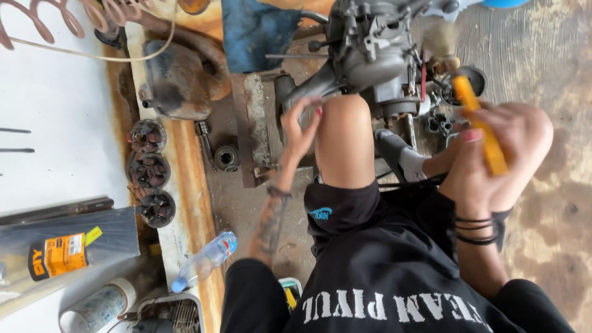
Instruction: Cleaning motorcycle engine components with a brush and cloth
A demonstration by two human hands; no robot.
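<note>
A grey engine block (370, 55) sits on the floor in front of my raised knee (343, 135). My left hand (300, 126) rests on the engine's lower grey casing (296, 92), fingers curled against it. My right hand (499, 154) grips a yellow-handled brush (487, 132); its pale bristles (439, 37) point up toward the engine's right side, blurred. I wear black shorts and a black shirt, with dark bands on my right wrist.
A worn wooden plank (191, 185) holds three dark round clutch parts (149, 171), a rusty exhaust piece (179, 77) and a plastic water bottle (206, 259). A blue cloth (256, 31) lies behind. Small metal parts (227, 157) lie on the concrete floor.
</note>
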